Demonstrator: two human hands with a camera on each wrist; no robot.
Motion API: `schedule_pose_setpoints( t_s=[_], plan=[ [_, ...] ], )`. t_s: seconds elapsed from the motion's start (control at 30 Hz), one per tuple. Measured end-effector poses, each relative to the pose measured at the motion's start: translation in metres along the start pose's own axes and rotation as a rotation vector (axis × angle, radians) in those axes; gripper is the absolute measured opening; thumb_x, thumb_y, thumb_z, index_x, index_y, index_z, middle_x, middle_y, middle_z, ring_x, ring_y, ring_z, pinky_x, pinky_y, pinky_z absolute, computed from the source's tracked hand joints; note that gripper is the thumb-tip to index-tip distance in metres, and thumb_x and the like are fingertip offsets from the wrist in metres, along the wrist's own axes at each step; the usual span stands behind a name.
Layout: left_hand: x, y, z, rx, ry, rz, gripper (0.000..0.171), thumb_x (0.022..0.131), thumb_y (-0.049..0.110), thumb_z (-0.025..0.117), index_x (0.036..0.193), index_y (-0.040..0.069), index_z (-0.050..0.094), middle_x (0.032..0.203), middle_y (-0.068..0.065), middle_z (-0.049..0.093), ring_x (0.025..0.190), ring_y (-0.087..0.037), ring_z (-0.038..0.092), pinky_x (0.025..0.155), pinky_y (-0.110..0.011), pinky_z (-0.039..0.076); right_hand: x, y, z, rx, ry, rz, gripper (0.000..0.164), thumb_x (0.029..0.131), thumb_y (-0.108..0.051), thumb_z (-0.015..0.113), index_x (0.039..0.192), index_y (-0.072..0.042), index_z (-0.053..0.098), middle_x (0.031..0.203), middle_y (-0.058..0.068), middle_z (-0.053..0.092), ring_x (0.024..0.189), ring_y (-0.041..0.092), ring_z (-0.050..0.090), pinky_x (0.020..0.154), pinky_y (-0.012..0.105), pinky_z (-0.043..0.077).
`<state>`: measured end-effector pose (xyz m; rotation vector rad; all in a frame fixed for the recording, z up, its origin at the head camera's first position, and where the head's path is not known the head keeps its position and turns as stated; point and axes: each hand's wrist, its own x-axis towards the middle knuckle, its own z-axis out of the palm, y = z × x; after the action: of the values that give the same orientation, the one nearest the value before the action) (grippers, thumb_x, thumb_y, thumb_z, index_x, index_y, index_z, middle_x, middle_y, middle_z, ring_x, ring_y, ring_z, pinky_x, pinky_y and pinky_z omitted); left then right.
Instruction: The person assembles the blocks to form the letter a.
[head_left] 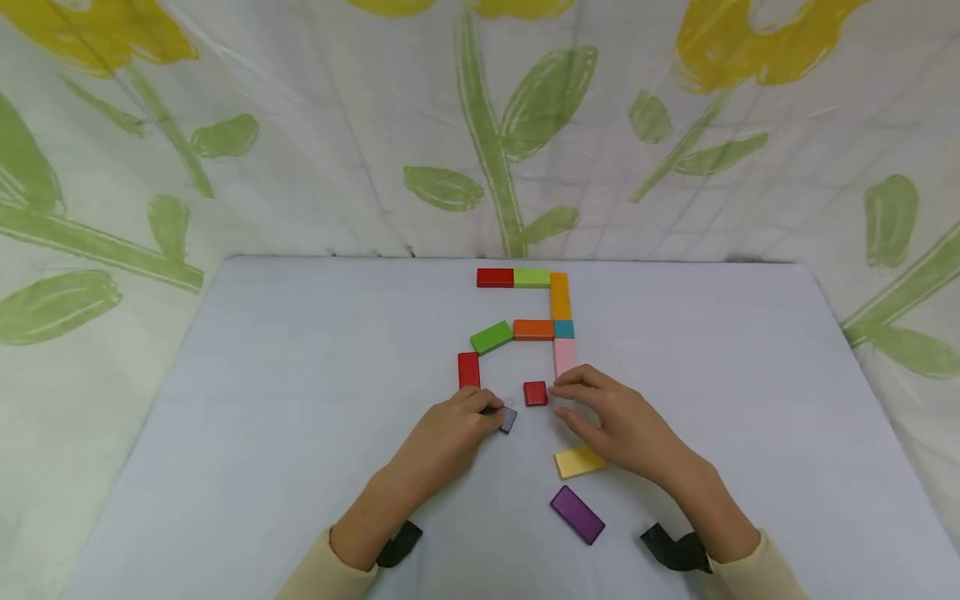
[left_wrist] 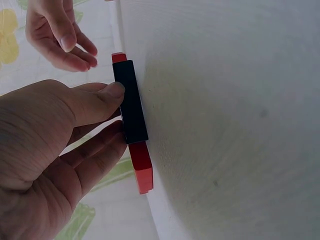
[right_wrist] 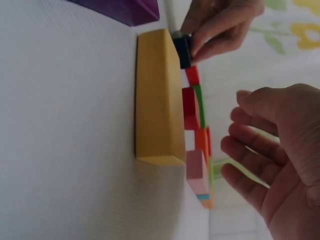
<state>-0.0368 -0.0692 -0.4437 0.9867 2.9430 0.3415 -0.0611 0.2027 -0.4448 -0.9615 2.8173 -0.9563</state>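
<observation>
My left hand pinches a dark navy block between thumb and fingers, close over the white table and just below a red block. In the head view the fingers cover part of the dark block. My right hand hovers with relaxed, parted fingers and holds nothing. Its fingertips are right beside a small red block and the lower end of a pink block. Under the right palm lies a yellow block, partly covered in the head view.
A purple block lies nearest me. Farther up, a row of dark red, lime, orange-yellow, teal, orange and green blocks forms an angular outline. A flowered curtain hangs behind the table.
</observation>
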Motion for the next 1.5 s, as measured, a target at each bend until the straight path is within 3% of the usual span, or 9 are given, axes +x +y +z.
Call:
schedule_pose_setpoints(
  t_s=[0.57, 1.0, 1.5],
  plan=[
    [0.002, -0.004, 0.0, 0.002, 0.014, 0.006, 0.029, 0.093, 0.009, 0.081, 0.122, 0.013, 0.081, 0.123, -0.003, 0.075, 0.117, -0.019, 0.068, 0.096, -0.027, 0.063, -0.007, -0.006, 0.012, 0.006, -0.064, 0.018, 0.033, 0.097, -0.019, 0.079, 0.129, -0.014, 0.076, 0.13, -0.004, 0.069, 0.12, 0.015, 0.069, 0.098, 0.037, 0.063],
    [0.0, -0.004, 0.001, -0.025, 0.016, 0.013, 0.028, 0.094, 0.008, 0.079, 0.121, 0.013, 0.081, 0.123, -0.003, 0.075, 0.118, -0.019, 0.067, 0.096, -0.028, 0.063, -0.002, -0.01, 0.022, -0.029, 0.028, -0.004, 0.036, 0.093, -0.015, 0.082, 0.129, -0.011, 0.076, 0.133, 0.004, 0.069, 0.122, 0.02, 0.068, 0.1, 0.041, 0.063],
    [0.0, -0.004, 0.002, -0.042, 0.033, 0.028, 0.026, 0.095, 0.007, 0.078, 0.12, 0.011, 0.082, 0.123, -0.003, 0.075, 0.117, -0.02, 0.067, 0.096, -0.028, 0.063, 0.013, -0.017, 0.028, -0.11, 0.009, 0.072, 0.041, 0.093, -0.02, 0.082, 0.133, -0.009, 0.074, 0.13, 0.004, 0.068, 0.119, 0.019, 0.066, 0.099, 0.036, 0.063]
  ],
)
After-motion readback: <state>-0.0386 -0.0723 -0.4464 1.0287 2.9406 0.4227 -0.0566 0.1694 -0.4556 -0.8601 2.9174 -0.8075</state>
